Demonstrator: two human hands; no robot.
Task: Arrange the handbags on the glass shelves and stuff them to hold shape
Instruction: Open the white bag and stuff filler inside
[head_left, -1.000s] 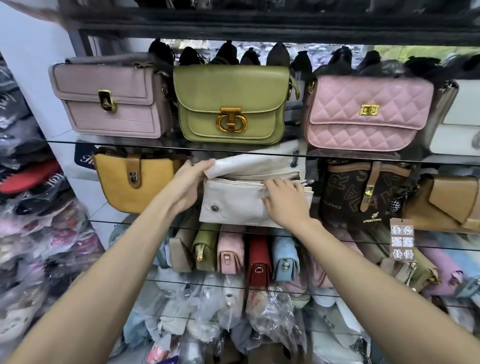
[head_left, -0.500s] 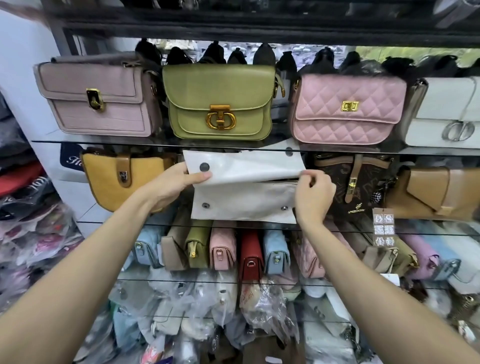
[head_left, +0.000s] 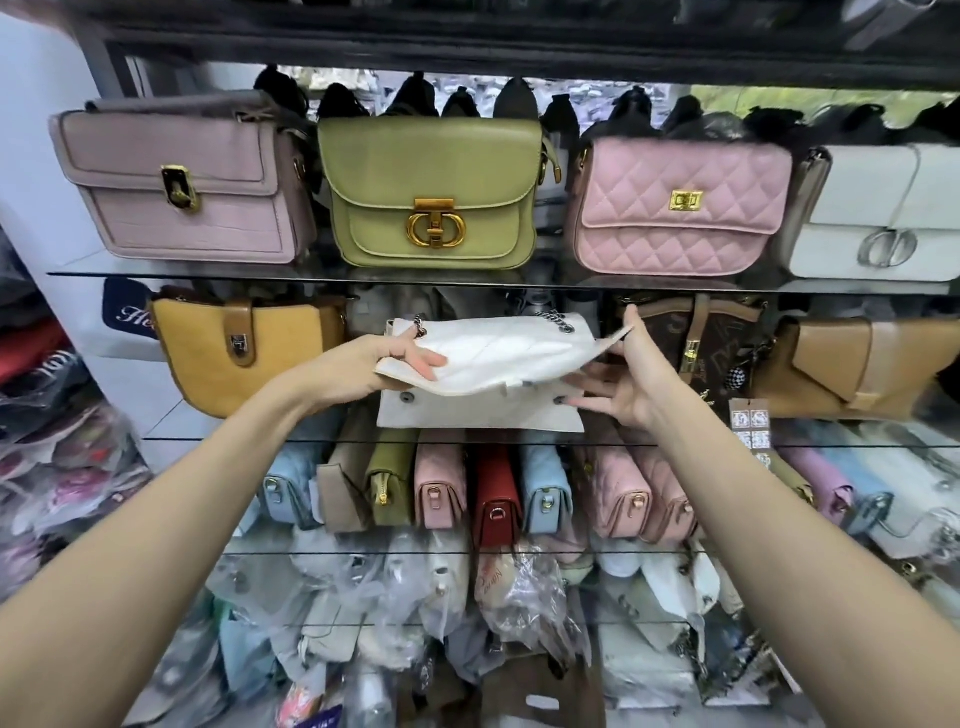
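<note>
Two hands are on the white quilted flap handbag (head_left: 480, 379), which sits on the middle glass shelf (head_left: 779, 446) between the mustard suede bucket bag (head_left: 244, 353) and the brown monogram bag (head_left: 696, 343). From the head view, here is the change: half a second ago the flap hung down over the front with its snap showing, and now it is lifted and folded out toward the camera, quilted side up, chain strap visible at the back. The left hand (head_left: 374, 364) has a pinching grip on the flap's left edge, thumb on top. The right hand (head_left: 621, 376) has gone from pinching the flap's right corner to a released grip, fingers spread, thumb just touching the raised corner. That suggests the bag's mouth is being exposed for stuffing; whether anything is inside cannot be seen.

On the top glass shelf (head_left: 156, 274) stand four bags upright: a mauve croc-embossed satchel (head_left: 182, 182), an olive green flap bag (head_left: 431, 192), a pink quilted bag (head_left: 680, 208) and a white leather bag (head_left: 883, 213). The lower shelf holds a row of small bags on edge, with plastic-wrapped stock beneath.
</note>
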